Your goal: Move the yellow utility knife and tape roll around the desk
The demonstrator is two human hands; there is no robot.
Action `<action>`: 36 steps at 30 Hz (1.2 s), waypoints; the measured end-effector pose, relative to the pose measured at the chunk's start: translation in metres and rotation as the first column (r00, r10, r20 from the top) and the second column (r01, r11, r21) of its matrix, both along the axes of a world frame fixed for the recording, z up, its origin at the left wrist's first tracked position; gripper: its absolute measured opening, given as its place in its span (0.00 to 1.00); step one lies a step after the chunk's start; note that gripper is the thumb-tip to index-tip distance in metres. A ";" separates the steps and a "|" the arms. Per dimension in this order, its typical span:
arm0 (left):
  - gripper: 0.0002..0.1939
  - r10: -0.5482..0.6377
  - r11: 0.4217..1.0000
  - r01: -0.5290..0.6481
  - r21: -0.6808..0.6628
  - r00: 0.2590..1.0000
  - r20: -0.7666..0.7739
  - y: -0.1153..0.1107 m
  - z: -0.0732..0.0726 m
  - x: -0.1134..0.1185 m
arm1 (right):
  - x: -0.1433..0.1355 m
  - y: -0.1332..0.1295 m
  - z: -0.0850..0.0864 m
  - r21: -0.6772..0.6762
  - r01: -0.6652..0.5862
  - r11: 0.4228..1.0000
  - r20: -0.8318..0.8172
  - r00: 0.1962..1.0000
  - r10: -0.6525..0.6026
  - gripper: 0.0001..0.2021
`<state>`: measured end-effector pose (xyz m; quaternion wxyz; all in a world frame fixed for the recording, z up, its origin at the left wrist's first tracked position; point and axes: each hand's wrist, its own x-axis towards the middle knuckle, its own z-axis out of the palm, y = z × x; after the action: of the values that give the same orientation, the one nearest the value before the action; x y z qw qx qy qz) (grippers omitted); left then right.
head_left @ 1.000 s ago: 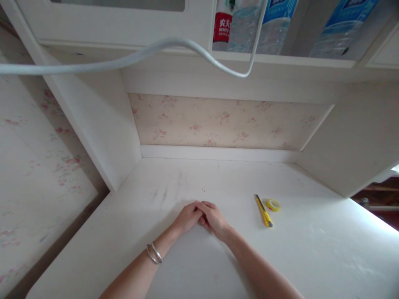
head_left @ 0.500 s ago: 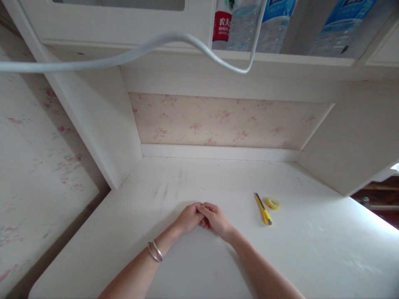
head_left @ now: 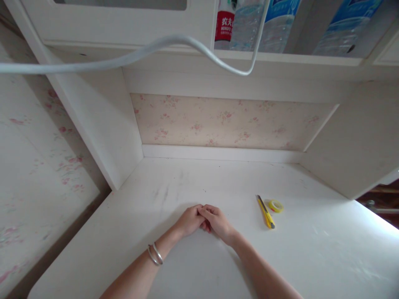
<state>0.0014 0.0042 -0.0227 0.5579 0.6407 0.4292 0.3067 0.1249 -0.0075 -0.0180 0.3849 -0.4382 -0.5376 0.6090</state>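
Observation:
My left hand point(head_left: 190, 220) and my right hand point(head_left: 217, 223) are clasped together on the white desk point(head_left: 193, 265). Their fingers are closed and folded into each other, the right thumb lying over the left fingers. No object shows between them, though the palms are hidden. Two silver bangles point(head_left: 155, 253) circle my left wrist. To the right of my hands, and apart from them, lies a yellow utility knife point(head_left: 266, 212) with its dark end pointing away from me. Just beside it rests a small roll of yellow tape point(head_left: 276, 206).
A white cable point(head_left: 124, 60) hangs across the upper view, close to the camera. Above the desk, a cabinet shelf point(head_left: 289, 57) holds several plastic bottles point(head_left: 247, 25). White side panels point(head_left: 96, 120) and a flowered back wall point(head_left: 224, 120) enclose the desk.
The view has shifted very slightly, so the knife, tape and bottles appear a little further right. My hands stay clasped in the same spot.

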 end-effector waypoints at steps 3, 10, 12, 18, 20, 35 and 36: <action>0.08 -0.017 1.000 0.017 0.001 1.000 0.024 0.000 -0.001 0.001 | 0.000 0.001 -0.002 -0.007 0.006 1.000 -0.002 1.000 -0.006 0.20; 0.08 -0.030 0.999 0.031 -0.017 0.998 0.059 0.000 -0.001 0.000 | -0.001 0.001 -0.002 -0.009 -0.002 1.000 0.005 1.000 0.002 0.21; 0.07 -0.030 1.000 0.031 -0.006 0.998 0.061 0.000 -0.001 0.000 | -0.001 0.001 -0.002 -0.014 -0.003 1.000 0.019 1.000 0.003 0.21; 0.08 -0.015 1.000 0.015 0.001 1.000 0.017 0.000 -0.001 0.000 | 0.000 0.002 -0.004 -0.007 -0.003 1.000 0.010 1.000 0.004 0.20; 0.08 -0.027 1.000 0.027 0.000 0.999 0.030 0.000 -0.001 0.000 | 0.000 0.003 -0.005 0.000 -0.006 1.000 -0.004 1.000 0.006 0.20; 0.09 -0.036 0.999 0.035 0.012 0.997 0.070 0.004 -0.014 -0.001 | 0.000 0.002 -0.002 -0.010 -0.007 1.000 -0.020 1.000 0.007 0.20; 0.09 -0.041 0.999 0.040 0.014 0.996 0.077 0.005 -0.015 -0.002 | -0.001 0.002 -0.002 -0.011 -0.008 1.000 -0.024 1.000 0.008 0.20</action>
<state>-0.0001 0.0091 -0.0372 0.5763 0.6403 0.3925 0.3223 0.1244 -0.0057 -0.0205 0.3864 -0.4309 -0.5314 0.6185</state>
